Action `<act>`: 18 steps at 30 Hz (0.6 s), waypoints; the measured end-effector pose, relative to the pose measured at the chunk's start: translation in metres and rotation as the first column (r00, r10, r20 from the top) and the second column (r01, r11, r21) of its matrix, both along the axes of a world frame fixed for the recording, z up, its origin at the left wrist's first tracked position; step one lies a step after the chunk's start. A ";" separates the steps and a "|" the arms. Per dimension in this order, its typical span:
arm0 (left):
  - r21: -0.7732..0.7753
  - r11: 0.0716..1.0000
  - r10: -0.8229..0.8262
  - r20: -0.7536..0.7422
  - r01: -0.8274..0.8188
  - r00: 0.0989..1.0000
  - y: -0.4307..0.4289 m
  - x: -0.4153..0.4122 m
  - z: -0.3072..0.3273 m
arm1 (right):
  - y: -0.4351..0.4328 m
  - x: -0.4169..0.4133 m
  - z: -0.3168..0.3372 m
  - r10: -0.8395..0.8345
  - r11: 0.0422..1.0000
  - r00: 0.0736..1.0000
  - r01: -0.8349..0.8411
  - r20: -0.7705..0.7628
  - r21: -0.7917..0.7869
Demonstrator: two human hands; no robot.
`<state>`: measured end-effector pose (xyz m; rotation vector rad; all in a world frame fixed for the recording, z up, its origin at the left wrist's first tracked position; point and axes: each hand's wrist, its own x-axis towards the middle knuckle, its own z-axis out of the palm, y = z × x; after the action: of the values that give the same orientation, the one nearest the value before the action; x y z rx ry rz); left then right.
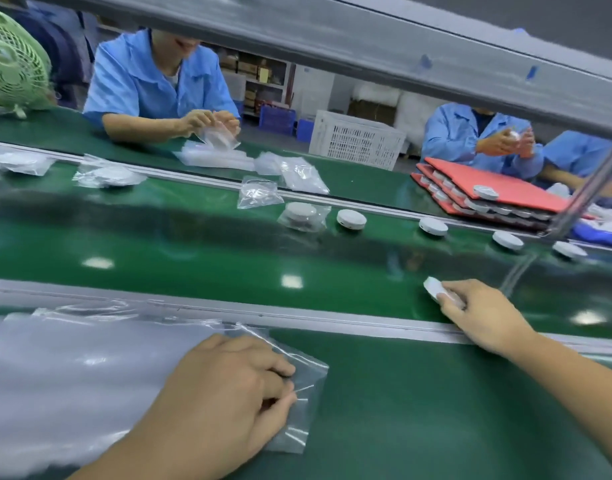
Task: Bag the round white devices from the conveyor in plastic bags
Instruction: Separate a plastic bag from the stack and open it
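Your left hand [225, 393] lies knuckles-up on the near green bench, its fingers curled together and pinching the top plastic bag [309, 407] between thumb and fingertips. The bag's free corner sticks out flat just past those fingertips. Behind your left knuckles, the stack of bags [72, 368] spreads away along the bench.

Your right hand [481, 313] reaches over the metal rail [332, 318] onto the conveyor belt [228, 258]. Its thumb and fingers pinch one round white device [434, 289] by the edge. The device stands tilted on its rim at your fingertips; whether it touches the belt cannot be told.

Beyond your right fingertips, four loose devices [433, 226] sit in a row along the belt's far side, well apart from the held one. A bagged device [302, 216] lies just beside the left end of that row, and further bagged devices [107, 176] lie farther left, far beyond your left fingertips.

Across the belt, a worker in a blue coat [152, 81] handles a bag. Stacked red trays [488, 188] carrying devices lie beyond the row, next to a white crate [356, 140].
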<state>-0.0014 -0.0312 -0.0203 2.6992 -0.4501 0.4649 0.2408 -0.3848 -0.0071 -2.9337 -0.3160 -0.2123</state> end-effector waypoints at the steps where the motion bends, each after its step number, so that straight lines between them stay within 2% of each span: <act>1: -0.013 1.000 0.014 0.019 -0.013 1.000 0.000 0.000 -0.001 | 0.002 -0.002 -0.001 0.030 0.998 1.000 -0.029 0.004 -0.060; 4: -0.067 0.995 0.082 0.060 -0.078 0.995 0.001 -0.001 -0.003 | 0.014 0.000 -0.001 0.035 0.977 0.999 -0.042 -0.038 -0.209; 6: -0.101 0.987 0.137 0.075 -0.129 0.988 0.003 -0.002 -0.002 | 0.026 -0.003 0.009 0.046 0.971 0.999 -0.050 -0.025 -0.235; 8: -0.117 0.975 0.199 0.077 -0.189 0.977 0.004 -0.003 -0.001 | 0.042 -0.018 0.017 0.126 0.983 0.989 -0.114 0.075 -0.146; 9: -0.127 0.967 0.232 0.082 -0.221 0.969 0.005 -0.003 0.000 | 0.052 -0.032 0.020 0.231 0.972 0.956 -0.219 0.182 -0.086; 10: -0.131 0.958 0.266 0.089 -0.254 0.960 0.006 -0.003 0.000 | 0.064 -0.048 0.020 0.375 0.927 0.884 -0.367 0.280 -0.082; 11: -0.134 0.951 0.294 0.097 -0.280 0.951 0.006 -0.003 0.000 | 0.076 -0.067 0.017 0.510 0.857 0.802 -0.504 0.312 -0.104; 12: -0.138 0.942 0.320 0.098 -0.305 0.943 0.006 -0.003 0.001 | 0.089 -0.087 0.013 0.623 0.776 0.731 -0.623 0.278 -0.099; 15: -0.165 0.927 0.358 0.114 -0.338 0.927 0.005 -0.002 0.001 | 0.119 -0.131 0.003 0.737 0.657 0.665 -0.747 0.123 0.101; 16: -0.179 0.934 0.333 0.119 -0.310 0.935 0.005 -0.001 0.000 | 0.126 -0.139 -0.001 0.763 0.613 0.628 -0.779 0.157 0.136; 18: -0.242 0.957 0.186 0.081 -0.161 0.979 0.003 -0.004 0.002 | 0.137 -0.151 -0.009 0.779 0.528 0.524 -0.845 0.345 0.092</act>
<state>-0.0053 -0.0281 -0.0180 2.5027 -0.1710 0.6653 0.0898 -0.2480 -0.0156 -2.1620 -1.5444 -0.4478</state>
